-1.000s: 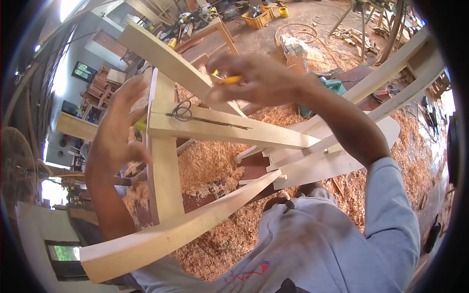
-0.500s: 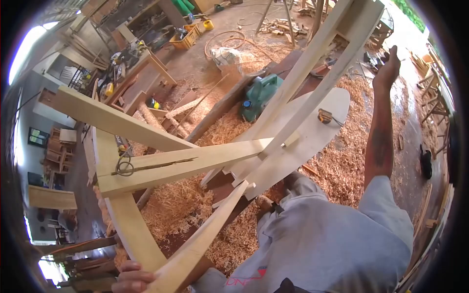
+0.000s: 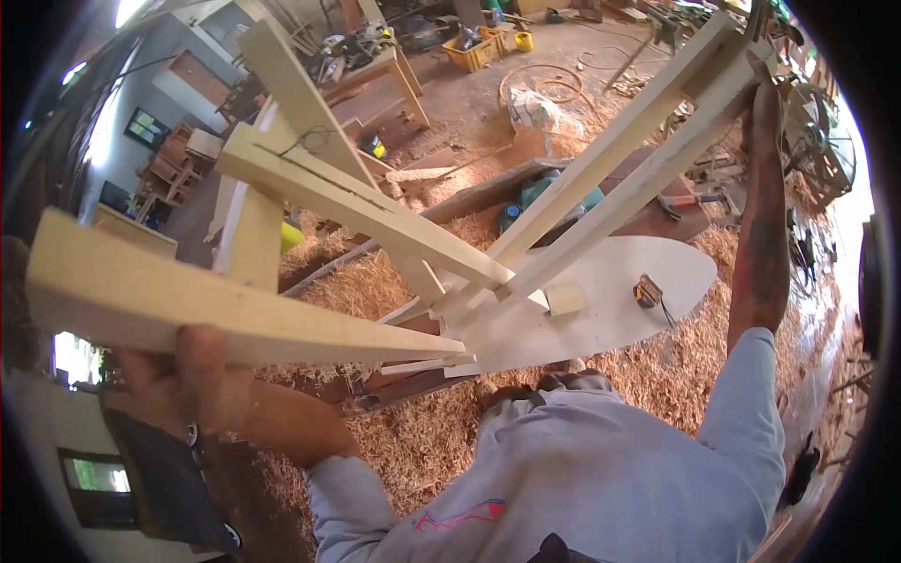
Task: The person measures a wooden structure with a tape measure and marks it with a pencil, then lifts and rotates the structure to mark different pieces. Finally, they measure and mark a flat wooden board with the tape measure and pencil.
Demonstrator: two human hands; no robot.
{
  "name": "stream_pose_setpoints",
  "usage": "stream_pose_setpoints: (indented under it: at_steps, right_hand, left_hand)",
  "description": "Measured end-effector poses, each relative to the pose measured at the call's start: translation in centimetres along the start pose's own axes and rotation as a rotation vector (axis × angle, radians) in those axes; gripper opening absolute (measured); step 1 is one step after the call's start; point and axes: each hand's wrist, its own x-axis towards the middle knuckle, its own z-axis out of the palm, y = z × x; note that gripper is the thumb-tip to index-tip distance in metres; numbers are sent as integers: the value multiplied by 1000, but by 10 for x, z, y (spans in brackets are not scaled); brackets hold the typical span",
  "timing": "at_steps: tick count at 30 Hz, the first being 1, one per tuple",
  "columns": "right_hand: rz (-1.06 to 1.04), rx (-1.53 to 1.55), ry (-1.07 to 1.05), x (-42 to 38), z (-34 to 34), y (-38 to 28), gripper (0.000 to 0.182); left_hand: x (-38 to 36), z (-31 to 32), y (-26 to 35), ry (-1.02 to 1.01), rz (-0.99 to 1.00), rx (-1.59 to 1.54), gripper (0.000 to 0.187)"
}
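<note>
A large frame of pale, bare wooden beams stands tilted over a white board with a rounded end. My left hand is closed around the curved beam at the near left, thumb on its front face; the hand is slightly blurred. At the far right, my right hand grips the upper end of a long beam, its fingers partly hidden. A thin wire loop hangs at a dark crack in the middle beam. On the board lie a yellow-and-black tape measure and a small wood block.
Wood shavings cover the floor around the board. Behind the beams sits a green jerrycan. A hammer lies at the right. Farther back are a yellow crate, a coiled hose and a fan.
The frame has tilted, its near left beam lifted up and leftward by my left hand. My right hand, raised and apart before, now holds the far beam end. My view has shifted.
</note>
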Motion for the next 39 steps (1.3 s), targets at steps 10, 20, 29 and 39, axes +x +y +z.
stream_pose_setpoints:
  at_steps: [10, 20, 29, 39]
  right_hand:
    - [-301, -137, 87, -55, 73, -90, 57]
    - [-451, 226, -158, -115, 138, -150, 40]
    - [-573, -12, -144, -160, 210, -181, 48]
    - [-682, 148, -521, -205, 306, -198, 51]
  left_hand:
    - [-50, 89, 24, -148, 106, -11, 74]
    - [-90, 144, 61, -143, -120, -7, 69]
    - [-91, 94, 30, -193, 288, 157, 73]
    - [-97, -15, 21, -79, 22, -20, 92]
